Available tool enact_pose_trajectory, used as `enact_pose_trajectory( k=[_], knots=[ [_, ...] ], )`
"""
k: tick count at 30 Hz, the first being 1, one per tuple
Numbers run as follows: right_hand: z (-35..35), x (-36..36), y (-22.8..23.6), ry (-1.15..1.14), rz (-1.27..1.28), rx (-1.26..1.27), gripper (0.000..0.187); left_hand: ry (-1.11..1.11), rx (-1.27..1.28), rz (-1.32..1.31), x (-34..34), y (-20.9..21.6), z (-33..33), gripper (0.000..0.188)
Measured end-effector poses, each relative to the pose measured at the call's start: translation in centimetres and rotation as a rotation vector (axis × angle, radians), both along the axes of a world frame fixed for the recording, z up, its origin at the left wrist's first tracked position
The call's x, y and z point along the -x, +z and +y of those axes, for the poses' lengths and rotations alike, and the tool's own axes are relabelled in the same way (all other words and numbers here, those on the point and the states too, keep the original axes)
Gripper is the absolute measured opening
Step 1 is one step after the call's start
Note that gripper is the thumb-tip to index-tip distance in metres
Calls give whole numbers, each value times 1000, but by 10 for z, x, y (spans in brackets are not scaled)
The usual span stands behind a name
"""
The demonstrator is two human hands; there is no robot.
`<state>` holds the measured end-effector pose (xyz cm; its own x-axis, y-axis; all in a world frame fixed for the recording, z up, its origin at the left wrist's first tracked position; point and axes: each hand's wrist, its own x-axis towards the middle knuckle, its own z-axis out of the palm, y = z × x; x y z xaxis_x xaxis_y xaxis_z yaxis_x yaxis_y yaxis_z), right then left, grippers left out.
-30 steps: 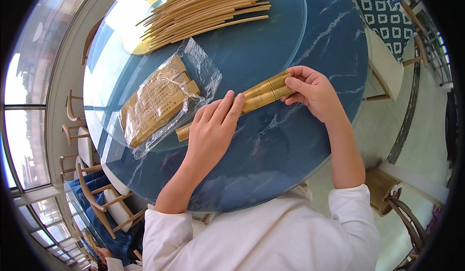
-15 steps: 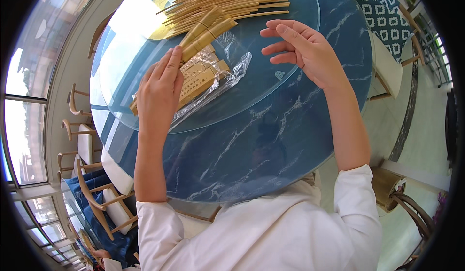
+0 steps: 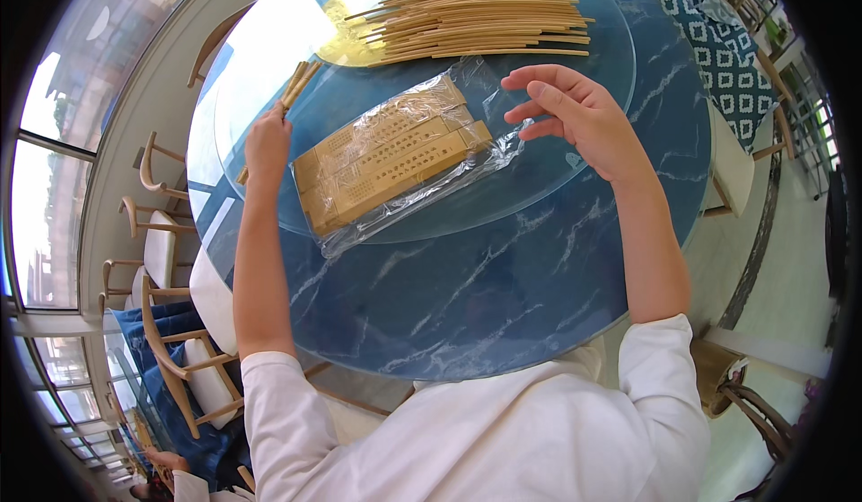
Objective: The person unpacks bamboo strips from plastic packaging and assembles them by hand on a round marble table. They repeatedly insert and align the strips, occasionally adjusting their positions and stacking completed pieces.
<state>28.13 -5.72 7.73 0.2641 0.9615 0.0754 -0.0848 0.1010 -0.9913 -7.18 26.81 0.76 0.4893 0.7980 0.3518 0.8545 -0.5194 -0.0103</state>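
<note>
My left hand (image 3: 267, 147) is closed around a few bamboo slats (image 3: 300, 84), seen nearly edge-on, at the left side of the glass turntable (image 3: 503, 192). Their upper ends stick out past my fingers and a lower end shows beside the wrist. To the right lies a row of flat tan pieces (image 3: 382, 165) with dark printing, inside a clear plastic bag (image 3: 507, 143). My right hand (image 3: 575, 116) hovers by the bag's right end, empty, its thumb and fingers loosely curled and apart. Behind the bag rests a pile of long thin wooden sticks (image 3: 476, 19).
The turntable sits on a round blue marbled table (image 3: 449, 309). A yellow round patch (image 3: 350, 39) shows by the stick pile. Wooden chairs (image 3: 202, 367) stand at the left near the windows; a patterned blue cloth (image 3: 718, 62) hangs at the far right.
My left hand has carried the bamboo slats left, away from above the bag, and turned them more edge-on. The bag's tan pieces are now uncovered. My right hand stays open.
</note>
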Motion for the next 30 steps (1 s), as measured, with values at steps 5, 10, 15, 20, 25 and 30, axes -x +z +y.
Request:
enact_pose_trajectory(
  k=[5,10,15,20,25,30],
  knots=[
    [1,8,-1,8,-97,-21,33,21,-20,-35,-2,-10,1,42],
    [-3,20,0,24,-228,16,35,54,27,-92,3,-5,-11,42],
    [-12,36,13,46,-367,-22,33,60,38,-100,-8,-11,-12,41],
    [-8,55,23,67,-666,-143,39,46,-54,-98,-6,-21,-14,37],
    [64,110,19,2,-1309,-364,64,183,33,-35,-13,-24,-16,39],
    [197,182,-22,63,-1394,-166,93,235,75,-86,-16,-9,-35,63]
  ],
)
